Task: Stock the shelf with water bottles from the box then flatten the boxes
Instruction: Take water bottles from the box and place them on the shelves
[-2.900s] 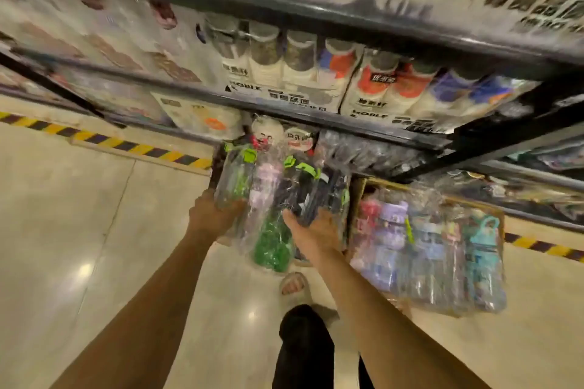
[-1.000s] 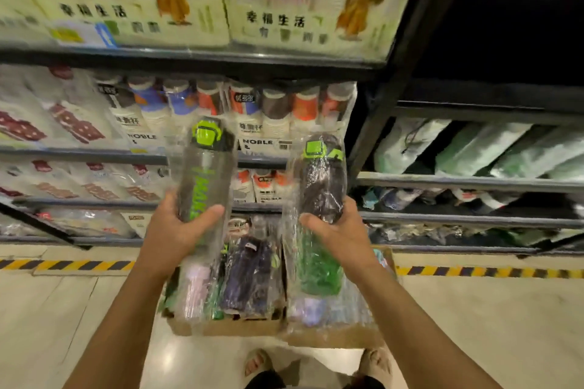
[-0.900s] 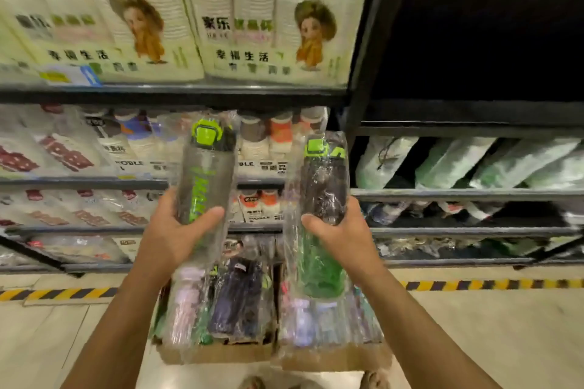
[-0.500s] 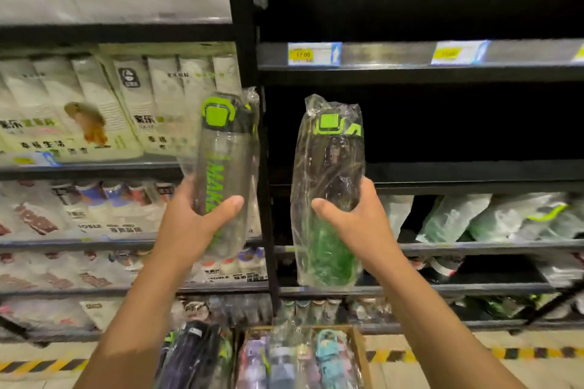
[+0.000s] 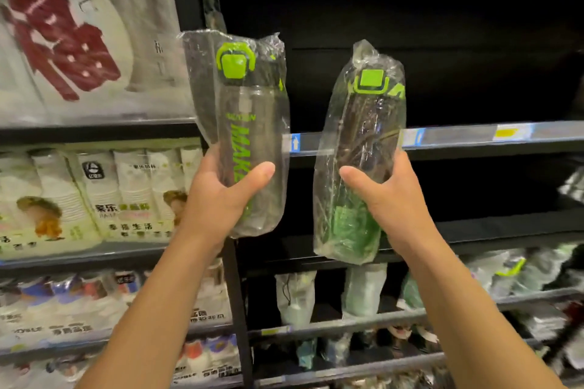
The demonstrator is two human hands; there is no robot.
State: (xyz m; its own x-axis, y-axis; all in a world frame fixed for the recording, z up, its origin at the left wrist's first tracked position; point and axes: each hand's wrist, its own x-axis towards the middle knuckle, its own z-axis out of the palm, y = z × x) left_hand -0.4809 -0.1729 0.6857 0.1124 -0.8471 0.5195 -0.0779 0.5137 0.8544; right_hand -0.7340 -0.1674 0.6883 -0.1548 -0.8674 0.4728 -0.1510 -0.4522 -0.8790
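1. the step in hand looks like stocking: two plastic-bagged bottles are held up in front of a dark shelf bay, neither set down yet.
2. the left hand (image 5: 218, 196) wraps the grey bottle (image 5: 249, 123) low down, fingers curled behind and thumb pressed across the front.
3. the right hand (image 5: 392, 199) grips the green-based bottle (image 5: 363, 142) the same way.
4. both bottles are level with the shelf edge (image 5: 458, 137); the box is out of view.
5. next, i judge, each bottle needs lifting over that edge and standing upright behind it.
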